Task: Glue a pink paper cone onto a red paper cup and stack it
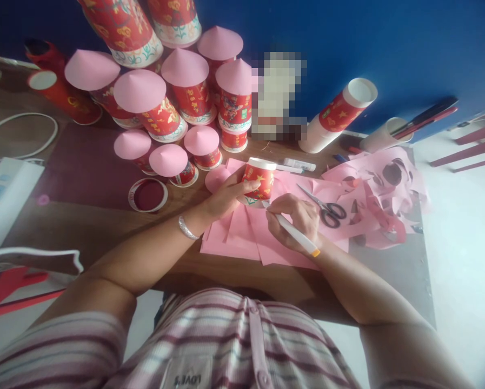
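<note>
A small red paper cup with gold stars and a white band is held by my left hand, its fingers wrapped round the side. My right hand grips a white marker pen with an orange end, its tip at the cup's lower white band. Pink paper sheets lie under both hands. Dark-handled scissors rest on the pink paper, to the right of my right hand. Part of a pink paper cone shows behind my left hand.
Several red cups with pink cone tops stand at the back left. A white ring lies nearer. Pink paper scraps pile up at right. A tall cup stack, a pen holder and a blue wall are behind.
</note>
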`<state>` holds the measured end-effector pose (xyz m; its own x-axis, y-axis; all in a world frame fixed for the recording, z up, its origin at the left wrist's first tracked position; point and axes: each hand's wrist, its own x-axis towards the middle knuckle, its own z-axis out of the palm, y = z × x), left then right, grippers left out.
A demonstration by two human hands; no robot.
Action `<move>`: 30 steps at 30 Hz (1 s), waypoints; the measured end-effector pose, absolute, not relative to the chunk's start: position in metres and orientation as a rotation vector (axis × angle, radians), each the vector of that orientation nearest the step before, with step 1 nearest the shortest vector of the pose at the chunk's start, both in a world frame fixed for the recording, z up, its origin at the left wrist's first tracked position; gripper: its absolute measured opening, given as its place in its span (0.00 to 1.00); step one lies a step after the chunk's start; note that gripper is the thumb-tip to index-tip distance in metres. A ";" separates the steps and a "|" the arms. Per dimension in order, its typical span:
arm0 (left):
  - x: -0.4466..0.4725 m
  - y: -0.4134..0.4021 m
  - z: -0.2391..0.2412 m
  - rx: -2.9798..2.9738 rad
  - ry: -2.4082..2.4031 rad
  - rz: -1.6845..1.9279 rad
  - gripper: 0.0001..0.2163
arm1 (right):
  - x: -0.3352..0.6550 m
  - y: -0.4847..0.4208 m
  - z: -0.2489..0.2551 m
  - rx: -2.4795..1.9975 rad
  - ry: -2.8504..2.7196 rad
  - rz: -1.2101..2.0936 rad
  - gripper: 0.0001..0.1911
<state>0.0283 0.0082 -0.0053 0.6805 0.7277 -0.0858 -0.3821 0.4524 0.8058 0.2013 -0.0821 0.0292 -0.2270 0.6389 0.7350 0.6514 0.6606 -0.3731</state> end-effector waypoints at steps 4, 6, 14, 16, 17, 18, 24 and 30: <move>0.028 0.008 -0.007 0.858 0.454 0.727 0.18 | 0.202 -0.082 0.029 -1.016 -1.919 -0.020 0.09; 0.028 0.008 -0.007 0.857 0.463 0.730 0.18 | 0.202 -0.082 0.029 -1.024 -1.913 -0.019 0.08; 0.028 0.008 -0.005 0.867 0.492 0.732 0.20 | 0.202 -0.081 0.029 -1.041 -1.889 -0.016 0.09; 0.028 0.007 -0.004 0.865 0.489 0.732 0.19 | 0.203 -0.081 0.028 -1.035 -1.891 -0.018 0.09; 0.028 0.007 -0.004 0.863 0.486 0.731 0.19 | 0.203 -0.081 0.027 -1.034 -1.892 -0.021 0.09; 0.028 0.007 -0.004 0.859 0.485 0.732 0.19 | 0.204 -0.081 0.026 -1.035 -1.892 -0.026 0.09; 0.028 0.007 -0.002 0.852 0.482 0.725 0.19 | 0.204 -0.081 0.025 -1.066 -1.886 -0.040 0.09; 0.027 0.008 -0.004 0.836 0.479 0.726 0.19 | 0.203 -0.081 0.025 -1.047 -1.878 -0.024 0.10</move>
<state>0.0274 0.0083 -0.0038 0.6654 0.7394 -0.1022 -0.3855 0.4576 0.8012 0.2034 -0.0806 0.0250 -0.1809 0.6485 0.7394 0.6673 0.6332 -0.3921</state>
